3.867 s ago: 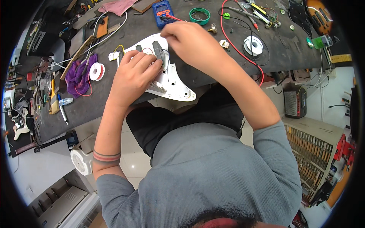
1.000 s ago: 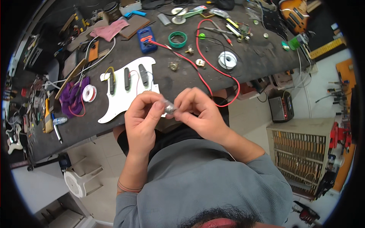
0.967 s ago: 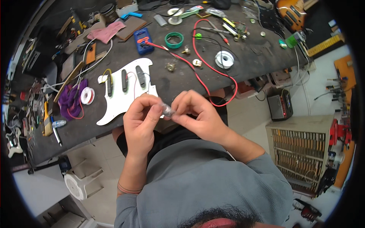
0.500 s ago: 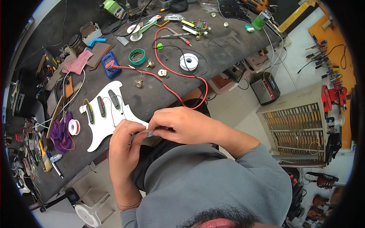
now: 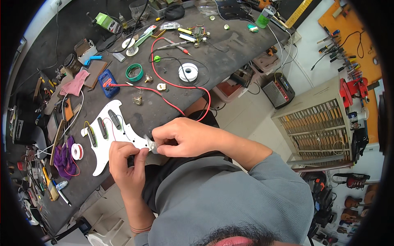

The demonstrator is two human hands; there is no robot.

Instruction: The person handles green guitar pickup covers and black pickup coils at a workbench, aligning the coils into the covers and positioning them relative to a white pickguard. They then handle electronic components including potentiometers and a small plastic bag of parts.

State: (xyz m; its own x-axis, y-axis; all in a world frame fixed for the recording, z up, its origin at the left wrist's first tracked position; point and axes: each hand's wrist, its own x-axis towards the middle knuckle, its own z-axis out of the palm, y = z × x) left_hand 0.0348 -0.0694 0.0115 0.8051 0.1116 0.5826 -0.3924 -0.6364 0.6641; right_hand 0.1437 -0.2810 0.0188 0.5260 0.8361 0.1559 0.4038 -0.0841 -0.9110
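At the bench's near edge, a small clear plastic packet [image 5: 151,144] is pinched in the fingertips of my right hand [image 5: 180,137]. My left hand [image 5: 126,162] is apart from it, thumb and forefinger pressed together. Whatever lies between those fingers, if anything, is too small to tell. Just beyond both hands lies a white guitar pickguard [image 5: 102,152] with three dark pickups and thin wires on it; its right tip reaches close to the packet. Past the pickguard are a potentiometer [image 5: 137,100] and a blue multimeter [image 5: 108,84].
A red test lead [image 5: 166,99] loops over the bench's near edge. Farther back are a green ring [image 5: 134,72], a white spool [image 5: 188,72] and a solder spool [image 5: 130,47]. Purple cloth [image 5: 63,158] and tools crowd the left. A drawer cabinet [image 5: 312,127] stands right.
My hands, which were together over a small item, have separated. The left moved left and down, while the right kept the clear packet. The view has shifted, so the bench things sit farther left.
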